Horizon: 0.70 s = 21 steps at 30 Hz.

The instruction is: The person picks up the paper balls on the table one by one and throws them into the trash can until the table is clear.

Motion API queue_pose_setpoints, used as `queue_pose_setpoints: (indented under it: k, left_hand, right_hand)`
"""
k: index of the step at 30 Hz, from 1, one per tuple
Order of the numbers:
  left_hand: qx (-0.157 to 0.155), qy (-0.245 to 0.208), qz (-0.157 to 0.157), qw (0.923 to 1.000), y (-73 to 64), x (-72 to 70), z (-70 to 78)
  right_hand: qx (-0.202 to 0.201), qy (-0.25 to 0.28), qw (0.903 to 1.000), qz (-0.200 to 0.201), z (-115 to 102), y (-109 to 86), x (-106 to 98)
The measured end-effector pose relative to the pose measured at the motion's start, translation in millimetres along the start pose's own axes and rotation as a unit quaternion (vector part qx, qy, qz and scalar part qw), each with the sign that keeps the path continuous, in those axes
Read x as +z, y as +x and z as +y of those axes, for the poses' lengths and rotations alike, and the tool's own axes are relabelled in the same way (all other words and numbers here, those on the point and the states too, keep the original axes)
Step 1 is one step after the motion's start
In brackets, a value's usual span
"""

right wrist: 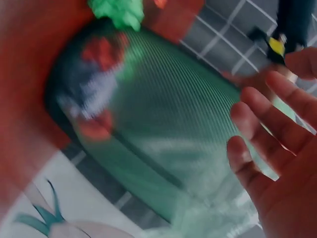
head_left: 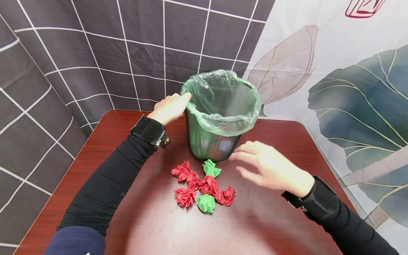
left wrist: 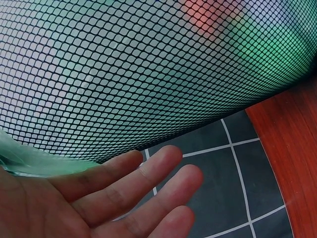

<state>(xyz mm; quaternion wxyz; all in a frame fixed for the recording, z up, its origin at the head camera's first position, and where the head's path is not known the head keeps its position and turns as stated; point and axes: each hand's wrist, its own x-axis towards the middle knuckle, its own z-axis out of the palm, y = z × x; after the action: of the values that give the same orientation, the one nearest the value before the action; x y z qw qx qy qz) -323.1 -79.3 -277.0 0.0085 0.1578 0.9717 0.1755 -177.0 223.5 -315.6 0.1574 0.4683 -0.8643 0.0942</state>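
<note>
A black mesh trash can (head_left: 211,141), lined with a translucent green plastic bag (head_left: 223,124), stands upright on the table. My left hand (head_left: 170,108) holds its rim at the left, thumb over the edge; in the left wrist view the four fingers (left wrist: 133,191) extend outside the mesh. To the right of the can, my right hand (head_left: 271,166) hovers with loosely spread fingers and nothing in them. Several crumpled red paper balls (head_left: 209,185) and two green paper balls (head_left: 205,203) lie in front of the can. Through the mesh, red, green and whitish shapes show inside.
The reddish-brown table (head_left: 153,219) has rounded far corners. Behind it hangs a dark grid-patterned cloth (head_left: 143,53), and at the right a white cloth with printed leaves (head_left: 287,67). The can stands near the table's far edge.
</note>
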Motion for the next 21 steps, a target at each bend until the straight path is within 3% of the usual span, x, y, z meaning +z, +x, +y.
queue_pose_setpoints:
  k: [12, 21]
  left_hand:
    - [0.008, 0.001, 0.003, 1.0, 1.6, -0.8, 0.5]
    - [0.015, 0.001, 0.002, 0.9999, -4.3, -2.7, -0.1]
  right_hand:
    - [0.0, 0.045, 0.9949, -0.091, -13, -21.8, 59]
    - [0.007, 0.016, 0.9871, -0.159, -24, -34.8, 91]
